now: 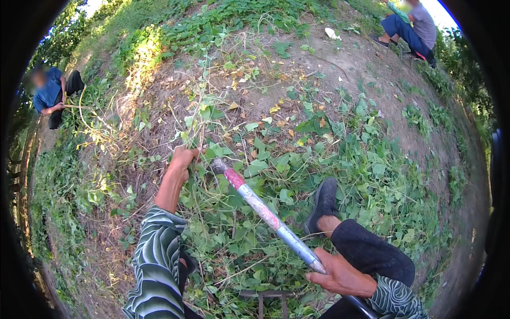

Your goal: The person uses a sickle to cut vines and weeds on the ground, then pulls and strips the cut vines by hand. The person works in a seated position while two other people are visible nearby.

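Note:
My left hand (pixel 184 160) is closed around a bunch of thin green vine stems (pixel 201 119) that stretch up and away over the soil. My right hand (pixel 342 275) grips a long pole handle (pixel 271 217), wrapped in worn pale, red and blue covering. It slants up and left from that hand to a dark, rough end (pixel 218 165) beside my left hand. Leaves hide whatever lies beyond this end. Broad-leaved vines (pixel 255 223) spread under the pole and around my dark shoe (pixel 323 203).
At the far left a seated person (pixel 50 91) holds some pale stems (pixel 89 109). Another person (pixel 414 32) sits at the upper right, near a white scrap (pixel 332 33). A dark frame (pixel 271 294) stands between my legs. Yellowed leaves (pixel 275 108) litter the soil.

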The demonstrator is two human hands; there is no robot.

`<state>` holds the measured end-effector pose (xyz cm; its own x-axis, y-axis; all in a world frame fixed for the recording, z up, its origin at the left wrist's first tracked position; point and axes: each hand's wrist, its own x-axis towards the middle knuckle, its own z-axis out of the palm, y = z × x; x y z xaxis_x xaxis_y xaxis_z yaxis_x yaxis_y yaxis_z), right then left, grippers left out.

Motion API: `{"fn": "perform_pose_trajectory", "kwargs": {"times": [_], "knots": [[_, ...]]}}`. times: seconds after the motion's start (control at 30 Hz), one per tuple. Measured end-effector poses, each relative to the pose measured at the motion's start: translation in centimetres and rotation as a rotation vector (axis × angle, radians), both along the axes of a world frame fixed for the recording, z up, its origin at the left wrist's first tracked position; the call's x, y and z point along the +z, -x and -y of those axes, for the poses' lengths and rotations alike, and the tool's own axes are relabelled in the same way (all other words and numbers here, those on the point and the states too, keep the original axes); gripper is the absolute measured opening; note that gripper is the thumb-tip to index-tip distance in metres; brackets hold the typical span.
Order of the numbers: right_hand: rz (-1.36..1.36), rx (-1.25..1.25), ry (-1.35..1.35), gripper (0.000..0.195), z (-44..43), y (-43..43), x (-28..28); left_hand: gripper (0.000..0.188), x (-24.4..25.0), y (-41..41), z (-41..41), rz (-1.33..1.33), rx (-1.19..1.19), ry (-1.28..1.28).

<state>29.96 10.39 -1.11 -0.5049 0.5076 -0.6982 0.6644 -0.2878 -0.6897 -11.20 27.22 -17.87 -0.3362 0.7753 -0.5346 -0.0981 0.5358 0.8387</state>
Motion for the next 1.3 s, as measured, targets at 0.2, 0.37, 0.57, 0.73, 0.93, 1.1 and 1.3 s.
{"fn": "perform_pose_trajectory", "kwargs": {"times": [0.2, 0.37, 0.57, 0.73, 0.93, 1.1, 1.3], "knots": [[-0.083, -0.027, -0.081, 0.025, 0.4, -0.6, -0.2, 0.021, 0.3, 0.7, 1.5, -0.014, 0.314, -0.103], [-0.197, -0.201, 0.069, 0.021, 0.7, -0.4, 0.8, 0.029, 3.1, 2.3, 4.3, 0.022, 0.320, -0.093], [-0.457, -0.500, 0.244, 0.023, 0.7, -0.8, 0.8, 0.024, 6.9, 1.8, 7.9, 0.084, 0.381, -0.110], [-0.485, -0.531, 0.195, 0.021, -0.1, 0.0, -0.3, 0.031, 5.5, 4.5, 9.2, 0.184, 0.326, -0.175], [-0.429, -0.530, 0.084, 0.022, 0.0, 0.1, -0.9, 0.013, 8.8, -0.8, 7.8, 0.047, 0.229, -0.116], [-0.350, -0.371, -0.128, 0.026, -3.1, 3.6, -3.2, 0.034, 6.1, 2.5, 9.4, 0.187, 0.257, -0.094], [-0.353, -0.310, -0.408, 0.027, -10.5, 13.8, -3.6, 0.032, 4.6, 2.7, 10.0, 0.201, 0.292, -0.078]]}}
